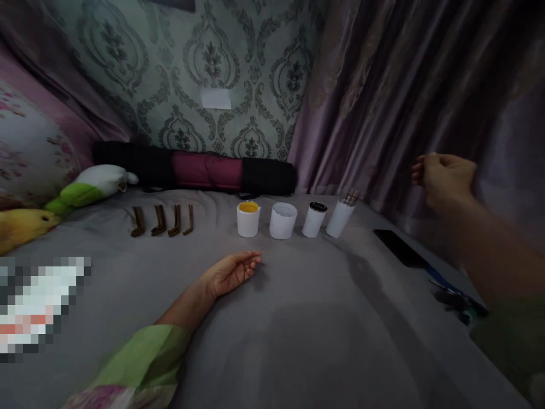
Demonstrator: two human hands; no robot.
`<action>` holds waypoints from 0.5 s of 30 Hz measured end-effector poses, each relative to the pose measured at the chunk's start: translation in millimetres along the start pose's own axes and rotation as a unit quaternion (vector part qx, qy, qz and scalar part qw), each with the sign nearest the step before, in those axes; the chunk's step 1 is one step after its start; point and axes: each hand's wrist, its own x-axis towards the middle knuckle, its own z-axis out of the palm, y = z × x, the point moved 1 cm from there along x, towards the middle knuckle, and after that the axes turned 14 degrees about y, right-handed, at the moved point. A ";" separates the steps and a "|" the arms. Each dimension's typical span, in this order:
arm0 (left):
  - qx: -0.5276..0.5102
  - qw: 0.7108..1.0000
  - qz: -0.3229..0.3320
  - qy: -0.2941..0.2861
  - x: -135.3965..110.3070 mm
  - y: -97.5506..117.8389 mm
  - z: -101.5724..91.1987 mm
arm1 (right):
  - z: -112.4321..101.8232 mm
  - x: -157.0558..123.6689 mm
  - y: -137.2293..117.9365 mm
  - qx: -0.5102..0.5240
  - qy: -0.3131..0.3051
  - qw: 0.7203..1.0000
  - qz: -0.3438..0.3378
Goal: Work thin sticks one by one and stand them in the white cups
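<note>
My left hand (233, 274) rests palm up on the grey sheet, fingers loosely bent with nothing in them. Just beyond it stands a row of white containers: one with yellow contents (247, 222), a wider one with a pale inside (283, 222), one with a dark top (314, 221), and a tall leaning one (339, 220) with thin sticks poking out. Raised at the right, in front of the curtain, my right hand (445, 173) has its fingers pinched together. A very faint thin line seems to run from them toward the sticks; what they hold cannot be made out.
Several brown bent bundles (158, 221) are lined up at the left. A dark phone (400, 247) and some dark items with a blue strap (453, 298) lie at the right. Plush toys (97, 184) sit far left; a black and maroon roll (206, 170) lies along the wall.
</note>
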 end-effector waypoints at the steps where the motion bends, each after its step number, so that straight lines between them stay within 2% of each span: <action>1: 0.001 1.000 0.002 0.002 -0.4 0.1 0.3 | 1.7 -0.1 -0.2 -0.006 0.001 1.000 -0.001; 10: -0.005 1.000 -0.003 -0.002 0.0 0.8 0.9 | 17.4 3.6 8.2 -0.051 0.010 0.998 -0.021; 15: -0.010 1.000 -0.008 -0.002 0.2 1.2 1.5 | 22.9 1.5 10.3 -0.057 -0.009 0.998 -0.038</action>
